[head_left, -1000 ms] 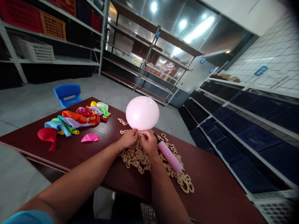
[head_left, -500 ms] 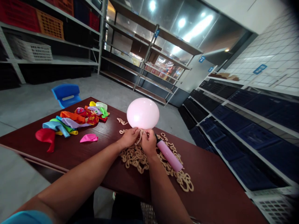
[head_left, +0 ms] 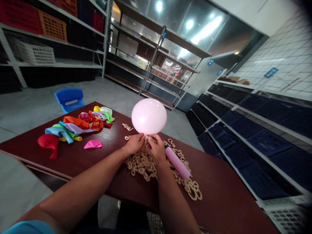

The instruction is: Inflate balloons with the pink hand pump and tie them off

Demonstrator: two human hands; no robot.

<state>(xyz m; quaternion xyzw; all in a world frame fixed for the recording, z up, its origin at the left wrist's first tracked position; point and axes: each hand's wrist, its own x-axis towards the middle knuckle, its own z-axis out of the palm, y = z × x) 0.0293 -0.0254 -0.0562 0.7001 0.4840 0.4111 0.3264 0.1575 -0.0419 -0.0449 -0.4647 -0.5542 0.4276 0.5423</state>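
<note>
An inflated pale pink balloon (head_left: pixel 149 116) stands above the far side of the table, its neck pointing down toward me. My left hand (head_left: pixel 135 143) pinches at that neck from the left. From the right, my right hand (head_left: pixel 156 147) has its thumb and fingers closed on the neck too. The fingertips of both hands nearly meet and hide most of the neck. Below them spreads a pile of tan, curled rubber-like strips (head_left: pixel 141 165). A pink cylindrical balloon pump (head_left: pixel 178 163) with a dark end lies on the strips beside my right hand.
Deflated balloons in many colours (head_left: pixel 73 125) lie heaped on the left of the dark red table (head_left: pixel 219 188). A single deflated pink balloon (head_left: pixel 93 144) lies nearer. Behind the table is a blue chair (head_left: pixel 69 99). Shelves with dark blue crates (head_left: pixel 265 143) line the right.
The inflated balloon has risen slightly. My right hand has shifted a little to the right and turned, uncovering less of the neck's tail. The left hand has barely moved.
</note>
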